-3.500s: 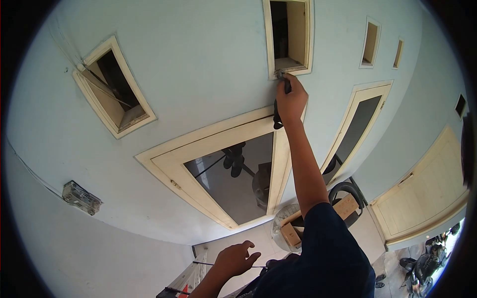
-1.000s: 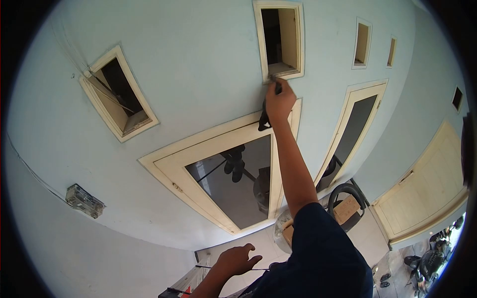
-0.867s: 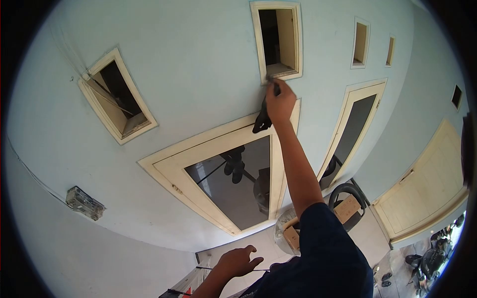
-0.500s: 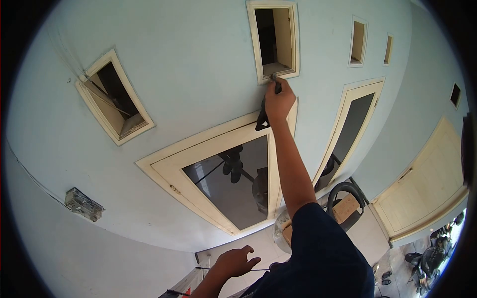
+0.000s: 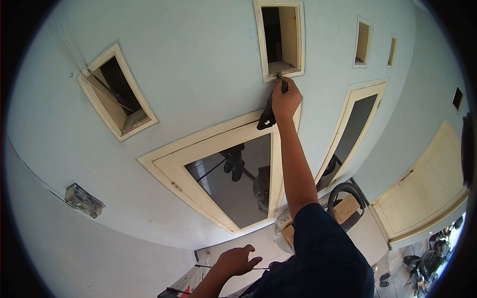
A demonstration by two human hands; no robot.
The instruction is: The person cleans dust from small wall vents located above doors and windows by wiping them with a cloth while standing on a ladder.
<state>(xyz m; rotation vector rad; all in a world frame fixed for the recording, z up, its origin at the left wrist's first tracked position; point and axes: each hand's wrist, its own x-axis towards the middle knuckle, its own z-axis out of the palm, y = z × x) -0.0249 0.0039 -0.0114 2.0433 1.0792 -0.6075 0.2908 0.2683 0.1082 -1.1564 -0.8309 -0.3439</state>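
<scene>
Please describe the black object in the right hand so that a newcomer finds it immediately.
On the pale wall, find the cream-framed opening at top centre. At its lower edge, the right hand grips the black object, which hangs downward. Its dark colour sets it apart from the cream frames.

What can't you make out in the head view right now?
Head view:
Black item: gripped part covered by the right hand.
Opening above that hand: depths lost in shadow.
Lower cardboard box: partly behind the dark sleeve.
Left forearm: cut off by bottom edge.

pale blue wall (image 5: 198, 74), cream window frame (image 5: 170, 164), black tool (image 5: 268, 109), navy sleeve (image 5: 328, 243), tan box (image 5: 346, 208), cream door (image 5: 422, 184)
</scene>
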